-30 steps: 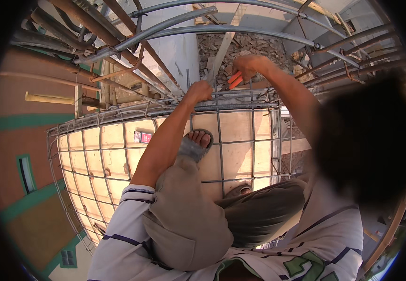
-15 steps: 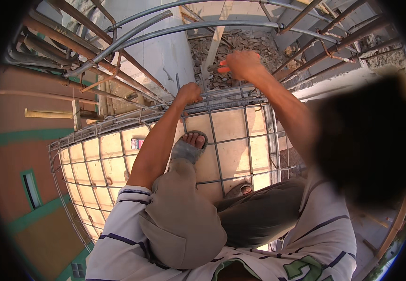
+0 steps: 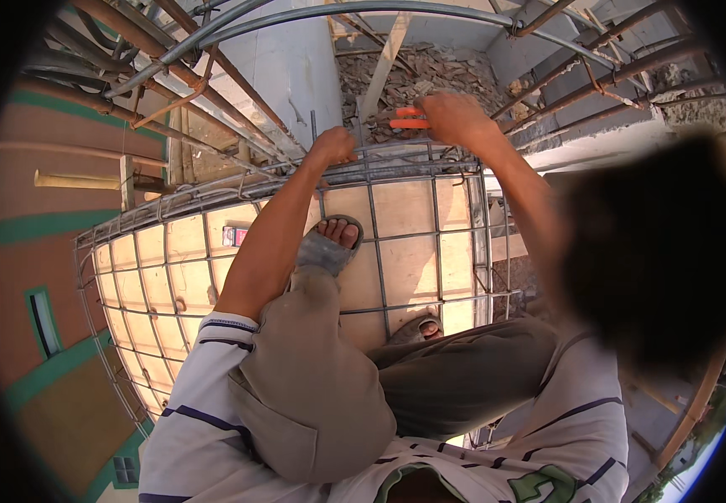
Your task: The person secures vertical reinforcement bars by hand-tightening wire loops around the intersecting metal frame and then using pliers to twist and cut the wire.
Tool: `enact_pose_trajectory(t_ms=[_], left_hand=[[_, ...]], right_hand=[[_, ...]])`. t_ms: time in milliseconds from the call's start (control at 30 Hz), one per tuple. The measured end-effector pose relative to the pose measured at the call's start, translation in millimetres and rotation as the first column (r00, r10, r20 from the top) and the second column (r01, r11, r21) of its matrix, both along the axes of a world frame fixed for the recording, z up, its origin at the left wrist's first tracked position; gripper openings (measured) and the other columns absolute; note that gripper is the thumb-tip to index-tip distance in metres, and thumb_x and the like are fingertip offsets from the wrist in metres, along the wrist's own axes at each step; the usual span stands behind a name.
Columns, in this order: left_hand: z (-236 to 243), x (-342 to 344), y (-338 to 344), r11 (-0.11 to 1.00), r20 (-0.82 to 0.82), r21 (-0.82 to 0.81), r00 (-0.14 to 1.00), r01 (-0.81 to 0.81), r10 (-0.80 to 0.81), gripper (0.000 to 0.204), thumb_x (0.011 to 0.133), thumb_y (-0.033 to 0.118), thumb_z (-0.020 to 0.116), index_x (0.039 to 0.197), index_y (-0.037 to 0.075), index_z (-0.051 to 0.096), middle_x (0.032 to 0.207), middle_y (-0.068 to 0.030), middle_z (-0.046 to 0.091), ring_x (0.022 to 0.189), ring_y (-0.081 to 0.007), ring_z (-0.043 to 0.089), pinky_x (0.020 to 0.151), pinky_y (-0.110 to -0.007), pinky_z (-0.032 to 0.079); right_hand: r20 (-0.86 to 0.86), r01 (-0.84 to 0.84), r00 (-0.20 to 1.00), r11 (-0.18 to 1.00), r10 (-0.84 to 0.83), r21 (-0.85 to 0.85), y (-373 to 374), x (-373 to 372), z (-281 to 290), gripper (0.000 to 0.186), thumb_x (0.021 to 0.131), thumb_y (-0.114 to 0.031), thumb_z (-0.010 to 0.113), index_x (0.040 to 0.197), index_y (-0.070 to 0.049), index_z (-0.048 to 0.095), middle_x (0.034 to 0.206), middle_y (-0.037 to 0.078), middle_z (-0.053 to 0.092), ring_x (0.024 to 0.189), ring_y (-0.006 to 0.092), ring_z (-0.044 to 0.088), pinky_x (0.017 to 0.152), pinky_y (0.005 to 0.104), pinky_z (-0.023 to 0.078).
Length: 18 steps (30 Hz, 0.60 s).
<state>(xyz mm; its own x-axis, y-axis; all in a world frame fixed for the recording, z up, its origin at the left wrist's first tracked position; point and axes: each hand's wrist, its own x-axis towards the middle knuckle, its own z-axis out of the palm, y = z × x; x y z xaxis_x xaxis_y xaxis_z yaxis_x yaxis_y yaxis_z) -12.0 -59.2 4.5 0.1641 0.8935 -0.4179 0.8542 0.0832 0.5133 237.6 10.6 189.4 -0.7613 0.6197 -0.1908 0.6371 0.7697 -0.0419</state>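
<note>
My left hand (image 3: 334,147) is closed at the top edge of the steel rebar cage (image 3: 370,207), fingers curled round something I cannot make out. Just to its right and a little higher, my right hand (image 3: 451,116) grips pliers with orange handles (image 3: 410,123), held level above the cage's edge. Beneath the grid lie pale plywood boards (image 3: 413,201), where my sandalled left foot (image 3: 335,234) rests near my left arm. My other foot (image 3: 426,329) is lower, to the right. A small red-and-white packet (image 3: 234,236) lies on the boards left of my left forearm.
Bent steel bars (image 3: 357,10) cross overhead and on both sides. Behind them stand a white wall (image 3: 275,59) and a pile of broken rubble (image 3: 446,71) with a leaning timber (image 3: 383,67). A painted building wall (image 3: 19,277) lies below at left. A dark blur covers the right side.
My right hand has turned, so the pliers' handles went from slanting to level. My left hand stays closed at the cage's edge. The view has shifted slightly.
</note>
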Motion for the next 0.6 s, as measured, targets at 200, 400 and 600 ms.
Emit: enact_pose_trajectory(t_ms=[200,400,600], left_hand=[[6.6,3.9,3.4,0.975,0.152,-0.139,0.969,-0.176,0.197,0.031,0.088,0.018,0.054,0.074,-0.003,0.072,0.077,-0.0096,0.074,0.067,-0.024,0.07,0.063,-0.038,0.057],[30.7,22.5,3.1,0.942,0.18,-0.211,0.937,-0.261,0.299,0.037,0.089,0.019,0.047,0.072,-0.006,0.068,0.077,-0.009,0.075,0.062,-0.0242,0.069,0.062,-0.037,0.057],[35.8,35.3,-1.9,0.897,0.195,-0.263,0.891,-0.354,0.409,0.029,0.087,0.011,0.046,0.085,-0.008,0.068,0.09,-0.0152,0.074,0.074,-0.0262,0.07,0.066,-0.038,0.056]], right_hand=[[0.238,-0.222,0.951,0.972,0.198,0.077,25.3,-50.5,-6.9,0.017,0.079,-0.015,0.075,0.094,-0.007,0.073,0.099,0.013,0.073,0.095,0.0302,0.071,0.078,0.0418,0.056],[0.282,-0.169,0.948,0.983,0.145,0.064,54.1,-45.1,0.1,0.024,0.079,-0.019,0.074,0.1,-0.009,0.073,0.097,0.013,0.073,0.094,0.0309,0.071,0.076,0.0414,0.057],[-0.223,0.227,0.933,0.944,-0.281,-0.238,-13.9,36.6,33.8,0.048,0.08,-0.014,0.071,0.127,-0.008,0.061,0.109,0.017,0.07,0.1,0.0356,0.067,0.086,0.0413,0.053]])
